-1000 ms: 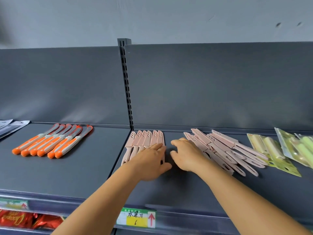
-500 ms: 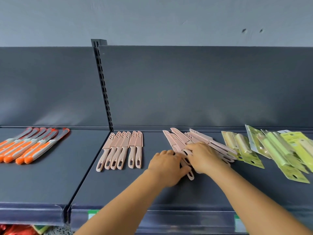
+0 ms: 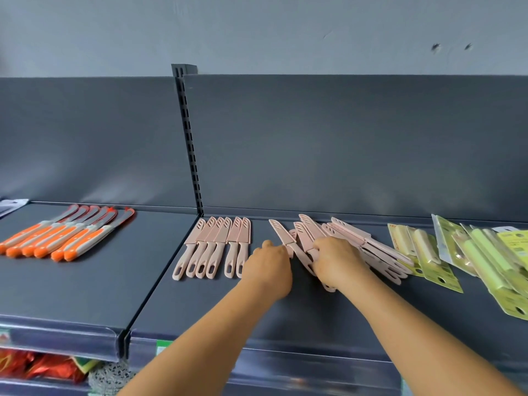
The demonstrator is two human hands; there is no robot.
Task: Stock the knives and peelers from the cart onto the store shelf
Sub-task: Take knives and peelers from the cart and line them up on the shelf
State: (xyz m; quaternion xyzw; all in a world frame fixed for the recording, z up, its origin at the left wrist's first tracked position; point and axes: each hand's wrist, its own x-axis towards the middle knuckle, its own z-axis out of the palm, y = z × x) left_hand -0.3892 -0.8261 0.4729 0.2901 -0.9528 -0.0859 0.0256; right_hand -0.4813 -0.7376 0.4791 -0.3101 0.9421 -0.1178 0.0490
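Observation:
Several pink sheathed knives point(image 3: 217, 244) lie in a neat row on the dark grey shelf point(image 3: 183, 304), left of my hands. A loose pile of more pink knives point(image 3: 360, 241) fans out to the right. My left hand point(image 3: 268, 267) pinches the handle of one pink knife point(image 3: 281, 235) that points away from the pile's left edge. My right hand point(image 3: 340, 261) lies on the pile with its fingers curled over several handles, which it hides. Packaged green peelers point(image 3: 428, 258) lie further right.
Orange-handled knives point(image 3: 65, 238) lie in a row on the left shelf bay. A slotted upright post point(image 3: 190, 144) divides the bays. More green peeler packs point(image 3: 491, 261) overlap at the far right. Red packets point(image 3: 37, 367) sit on the shelf below.
Both hands have moved from the neat row rightward to the loose pile. One pink knife now stands apart at the pile's left edge, between my hands.

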